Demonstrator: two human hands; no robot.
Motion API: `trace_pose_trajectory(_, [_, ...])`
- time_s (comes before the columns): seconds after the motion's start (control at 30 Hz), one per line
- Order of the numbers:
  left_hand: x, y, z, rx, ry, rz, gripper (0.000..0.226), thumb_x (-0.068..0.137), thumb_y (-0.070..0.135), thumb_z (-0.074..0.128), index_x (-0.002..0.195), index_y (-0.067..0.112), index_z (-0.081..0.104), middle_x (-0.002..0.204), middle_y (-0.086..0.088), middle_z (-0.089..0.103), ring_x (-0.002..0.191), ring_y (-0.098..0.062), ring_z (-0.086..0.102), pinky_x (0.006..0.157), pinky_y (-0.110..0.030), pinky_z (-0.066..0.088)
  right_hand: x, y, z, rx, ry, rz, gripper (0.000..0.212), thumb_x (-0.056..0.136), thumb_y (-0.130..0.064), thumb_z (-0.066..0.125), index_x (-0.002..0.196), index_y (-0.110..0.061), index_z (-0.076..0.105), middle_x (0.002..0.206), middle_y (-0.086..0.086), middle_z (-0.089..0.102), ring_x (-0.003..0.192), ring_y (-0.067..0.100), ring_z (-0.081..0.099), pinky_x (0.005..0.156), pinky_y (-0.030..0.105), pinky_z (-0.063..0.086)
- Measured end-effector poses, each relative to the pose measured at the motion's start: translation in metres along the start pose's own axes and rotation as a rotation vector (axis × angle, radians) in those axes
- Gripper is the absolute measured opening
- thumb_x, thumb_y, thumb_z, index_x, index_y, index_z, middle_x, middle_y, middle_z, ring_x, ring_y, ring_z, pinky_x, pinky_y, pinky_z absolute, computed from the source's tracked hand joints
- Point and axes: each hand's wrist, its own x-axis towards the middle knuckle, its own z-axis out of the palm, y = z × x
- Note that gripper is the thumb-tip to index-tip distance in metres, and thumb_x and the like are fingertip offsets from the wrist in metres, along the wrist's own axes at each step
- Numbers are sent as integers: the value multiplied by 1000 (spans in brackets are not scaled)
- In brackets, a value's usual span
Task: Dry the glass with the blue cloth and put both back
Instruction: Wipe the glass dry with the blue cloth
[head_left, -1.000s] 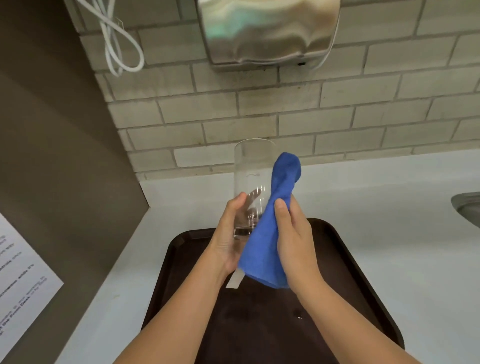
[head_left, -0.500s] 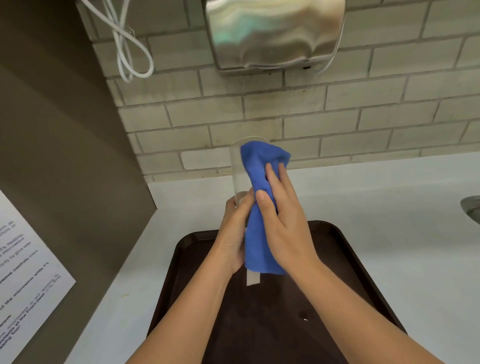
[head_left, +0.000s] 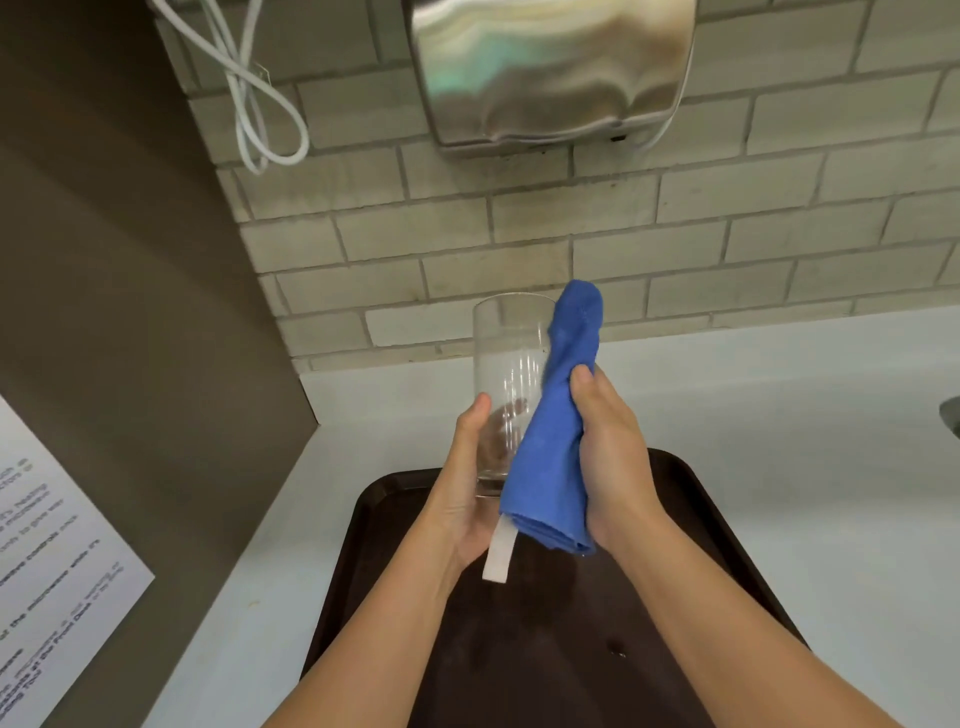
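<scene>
**A:** Where do we have the glass?

**B:** Our left hand (head_left: 462, 499) grips the clear glass (head_left: 506, 374) round its lower part. The thumb lies on the left side and the fingers are curled round the back, showing through the wall. The glass is upright, mouth up, held above the far end of the dark brown tray (head_left: 717, 519) and not touching it.

**A:** And the blue cloth?

**B:** Our right hand (head_left: 613, 457) is wrapped round the blue cloth (head_left: 550, 457), which is bunched into a long roll. The roll lies against the right side of the glass. Its top stands a little above the rim and its lower end hangs below the base. A white tag (head_left: 497, 556) dangles from that lower end, over the tray.

**A:** Does any of the cloth reach inside the glass?

**B:** We cannot say for sure. It seems to run along the outside, though the clear wall makes that hard to read.

**A:** What lies around us?

**B:** The tray sits on a pale counter (head_left: 779, 415). On the far brick wall (head_left: 675, 239) hangs a brushed-steel unit (head_left: 550, 67), with a looped white cable (head_left: 260, 104) to its left. At the near left a printed notice (head_left: 52, 561) is fixed to a brown panel, its text too blurred to read.
</scene>
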Motion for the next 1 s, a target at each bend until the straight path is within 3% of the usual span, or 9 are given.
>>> trace_pose_trajectory(0.1, [3,3,5,228,91,59,56,61,63,58,101,25,66,90,1,76,82,-13,71,63,-22,56,3,-5,-2,-26,64,-5,36,94,-36,37,124,-22,52,109,1,66,96,11,63,81,25,50])
trace_pose_trajectory(0.23, [7,9,11,406,198,168,8,87,53,40,89,47,44,90,10,58,75,-1,62,44,-8,45,9,-12,3,-191,90,-87,41,95,-35,32,132,-20,42,131,8,55,117,17,53,103,35,41])
trace_pose_trajectory(0.4, [7,10,18,369,107,227,80,52,61,63,122,28,40,98,4,64,72,1,69,55,-13,52,9,-17,7,-289,2,-181,42,96,-32,32,136,-20,36,140,10,46,127,21,45,108,44,37])
trace_pose_trajectory(0.47, [10,10,17,255,100,198,73,56,54,68,117,18,55,96,-3,69,80,-10,70,60,-18,54,6,-18,7,-353,-41,-234,42,96,-28,32,138,-24,33,146,5,39,132,15,38,111,36,33])
trace_pose_trajectory(0.53, [9,10,13,76,38,112,56,60,52,70,103,15,69,87,-5,73,85,-18,69,68,-27,56,-5,-16,6,-446,-104,-317,42,96,-25,31,137,-32,26,150,-9,25,134,-1,26,111,16,25])
trace_pose_trajectory(0.67, [1,4,5,-153,-99,78,33,64,41,68,80,14,77,76,-5,76,74,-15,72,62,-25,57,-38,-3,5,-505,-225,-438,41,94,-27,33,127,-47,20,140,-32,14,130,-17,14,106,2,16])
trace_pose_trajectory(0.8, [-6,0,8,-253,-165,33,60,63,48,72,112,13,66,104,-10,71,97,-23,67,83,-37,56,-11,-22,6,-512,-204,-426,43,96,-20,32,138,-24,27,145,-22,18,135,-7,18,104,0,16])
trace_pose_trajectory(0.9, [-6,0,9,-270,-217,9,62,66,54,67,112,12,65,105,-13,72,97,-28,68,77,-44,56,15,-43,11,-436,-146,-385,41,97,-17,31,137,-20,32,150,-5,28,136,4,27,96,-3,22])
trace_pose_trajectory(1.0, [-4,0,3,-264,-211,14,65,62,55,70,110,11,66,101,-12,73,94,-26,68,79,-40,56,2,-29,10,-416,-180,-429,41,97,-21,31,137,-29,29,150,-10,28,135,0,27,102,1,24])
